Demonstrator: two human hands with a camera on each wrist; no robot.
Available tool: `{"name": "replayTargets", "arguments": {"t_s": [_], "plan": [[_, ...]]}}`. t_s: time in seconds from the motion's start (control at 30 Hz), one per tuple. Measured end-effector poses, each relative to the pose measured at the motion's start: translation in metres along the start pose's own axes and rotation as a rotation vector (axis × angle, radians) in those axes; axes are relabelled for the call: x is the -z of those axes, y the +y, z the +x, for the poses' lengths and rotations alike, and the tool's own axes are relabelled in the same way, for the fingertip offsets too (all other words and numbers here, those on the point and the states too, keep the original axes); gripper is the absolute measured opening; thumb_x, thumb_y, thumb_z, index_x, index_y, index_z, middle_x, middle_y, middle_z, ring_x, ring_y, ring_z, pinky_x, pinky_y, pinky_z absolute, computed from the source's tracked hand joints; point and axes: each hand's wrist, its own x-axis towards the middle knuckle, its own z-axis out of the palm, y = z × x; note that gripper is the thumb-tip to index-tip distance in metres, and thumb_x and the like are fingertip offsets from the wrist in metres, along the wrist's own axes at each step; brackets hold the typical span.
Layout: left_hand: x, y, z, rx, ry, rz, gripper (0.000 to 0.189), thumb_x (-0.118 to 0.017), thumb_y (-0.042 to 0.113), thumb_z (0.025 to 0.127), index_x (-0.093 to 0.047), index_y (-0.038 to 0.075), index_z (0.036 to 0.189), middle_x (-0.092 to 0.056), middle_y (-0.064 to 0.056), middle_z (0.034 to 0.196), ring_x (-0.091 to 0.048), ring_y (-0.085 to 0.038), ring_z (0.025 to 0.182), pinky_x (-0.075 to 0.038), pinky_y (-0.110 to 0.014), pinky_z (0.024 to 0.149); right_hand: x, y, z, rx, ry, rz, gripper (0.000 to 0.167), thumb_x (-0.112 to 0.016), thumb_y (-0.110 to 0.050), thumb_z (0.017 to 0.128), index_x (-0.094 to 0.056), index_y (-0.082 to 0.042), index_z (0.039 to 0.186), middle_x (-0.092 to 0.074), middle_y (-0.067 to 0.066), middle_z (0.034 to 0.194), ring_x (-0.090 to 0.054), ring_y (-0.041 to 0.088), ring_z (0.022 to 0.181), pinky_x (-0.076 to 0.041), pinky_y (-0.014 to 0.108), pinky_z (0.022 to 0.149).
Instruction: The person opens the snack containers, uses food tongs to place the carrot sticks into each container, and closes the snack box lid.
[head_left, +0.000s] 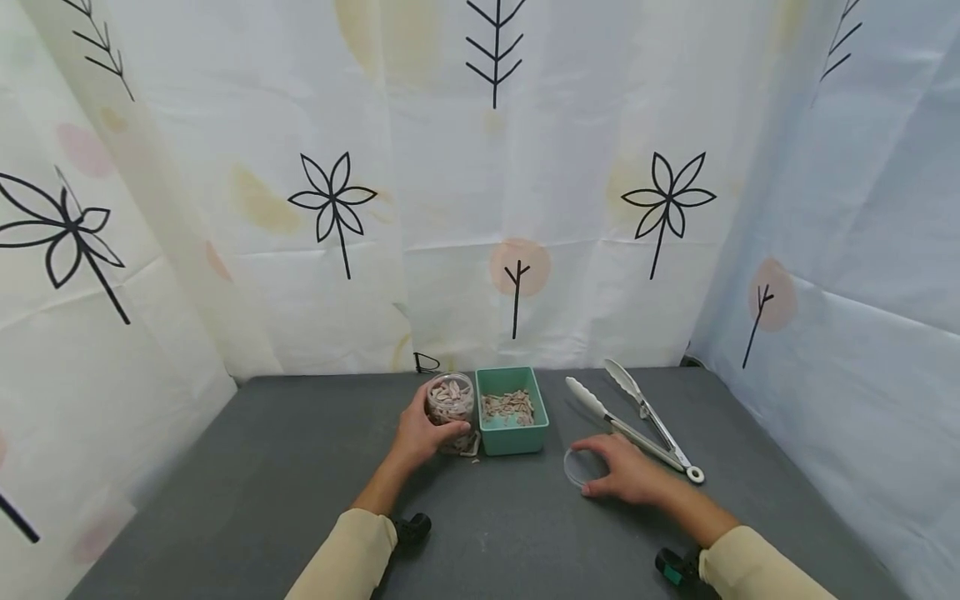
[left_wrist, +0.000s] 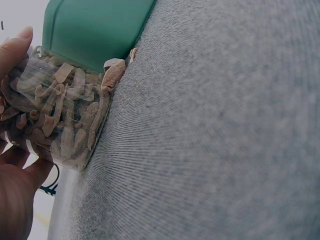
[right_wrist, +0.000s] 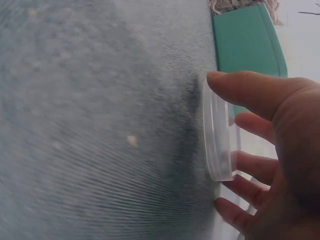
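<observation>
My left hand (head_left: 418, 435) grips a clear plastic jar (head_left: 450, 398) with thumb and fingers round its sides. Through the jar wall, brownish dried strips (left_wrist: 60, 110) show, packed close together. The jar stands upright on the table, right beside a green rectangular container (head_left: 514, 442). In that container lie more small strips and crumbs (head_left: 510, 406). My right hand (head_left: 628, 472) holds a clear round lid (right_wrist: 217, 135) by its edge, thumb on one side and fingers on the other. The lid lies flat, close over the tabletop.
White-tipped metal tongs (head_left: 652, 442) lie spread apart behind the right hand. A loose strip (left_wrist: 114, 74) rests on the dark grey table (head_left: 495, 533) by the jar's base. Patterned white cloth (head_left: 435, 208) hangs along the back and sides.
</observation>
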Motion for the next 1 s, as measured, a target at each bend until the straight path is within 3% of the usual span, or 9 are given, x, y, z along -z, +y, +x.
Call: {"name": "replayTargets", "arguments": {"t_s": [0.27,0.5,0.77,1.0], "plan": [[-0.001,-0.001,0.000,-0.004,-0.007,0.009,0.093,-0.087,0.035,0.073,-0.036,0.016,0.148,-0.051,-0.019,0.133,-0.054,-0.035,0.116,-0.046,-0.051,0.087,0.013,-0.003,0.007,-0.085,-0.136,0.076,0.058,-0.083,-0.031,0.076,-0.062,-0.006,0.123,-0.060,0.012,0.121,-0.053,0.032,0.109,-0.042,0.049,0.087],[0.001,0.000,0.000,-0.004,-0.002,-0.005,0.093,-0.087,0.033,0.073,-0.036,0.016,0.148,-0.052,-0.018,0.132,-0.054,-0.034,0.116,-0.046,-0.051,0.088,0.035,-0.017,0.018,-0.118,-0.199,0.093,0.051,-0.080,-0.025,0.080,-0.062,-0.007,0.125,-0.058,0.011,0.126,-0.051,0.035,0.116,-0.040,0.054,0.092],[0.000,0.000,0.001,-0.001,-0.012,-0.006,0.093,-0.087,0.032,0.074,-0.035,0.016,0.149,-0.050,-0.019,0.133,-0.053,-0.034,0.116,-0.046,-0.051,0.088,0.065,-0.038,0.032,-0.196,-0.234,0.072,0.047,-0.080,-0.023,0.081,-0.063,-0.012,0.124,-0.061,0.006,0.111,-0.055,0.023,0.094,-0.046,0.041,0.075],[0.000,-0.001,0.001,-0.003,-0.002,-0.012,0.092,-0.087,0.030,0.073,-0.036,0.016,0.148,-0.051,-0.019,0.133,-0.054,-0.034,0.116,-0.046,-0.051,0.088,0.082,-0.056,0.049,-0.148,-0.271,0.034,0.048,-0.078,-0.026,0.083,-0.062,-0.013,0.127,-0.060,0.007,0.116,-0.056,0.025,0.098,-0.047,0.040,0.076]]}}
